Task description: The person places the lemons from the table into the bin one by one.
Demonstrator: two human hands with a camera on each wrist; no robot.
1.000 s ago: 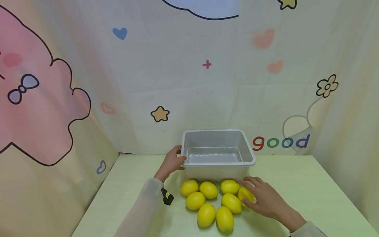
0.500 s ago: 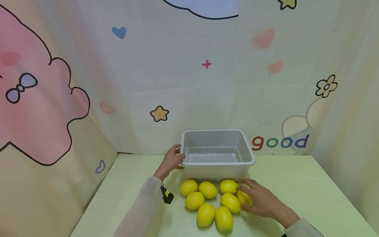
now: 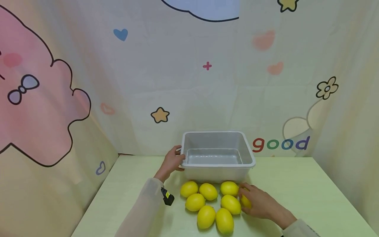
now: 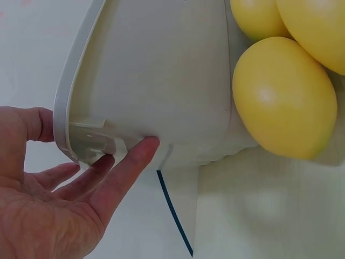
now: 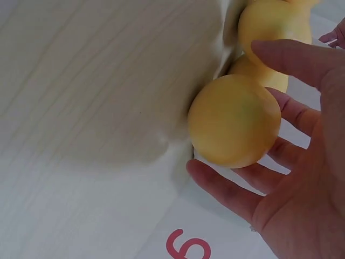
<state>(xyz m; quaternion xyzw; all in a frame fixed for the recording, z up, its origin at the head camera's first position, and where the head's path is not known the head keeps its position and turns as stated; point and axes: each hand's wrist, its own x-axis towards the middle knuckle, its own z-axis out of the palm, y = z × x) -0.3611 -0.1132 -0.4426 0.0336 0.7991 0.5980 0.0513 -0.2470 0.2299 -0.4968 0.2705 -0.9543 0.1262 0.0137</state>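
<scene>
My left hand [image 3: 171,160] grips the left end of a light grey plastic bin [image 3: 217,172]. In the left wrist view, the thumb is at the rim and the fingers are below it, against the outer wall. At the right, my right hand [image 3: 263,204] spreads around the rightmost yellow lemon [image 3: 245,200], covering much of it in the head view. The right wrist view shows the fingers behind and beside that lemon [image 5: 234,121], with the thumb standing apart over its neighbour. Several other lemons, including one at the front [image 3: 224,221], lie in front of the bin.
The bin stands at the back of the pale green table [image 3: 118,197], close to the printed curtain [image 3: 189,82]. Its inner floor shows bare. A lemon [image 3: 229,188] and others lie close along the bin's front wall.
My right hand has moved slightly left and closer around the rightmost lemon, which now shows less. The left hand, the bin and the other lemons stay put.
</scene>
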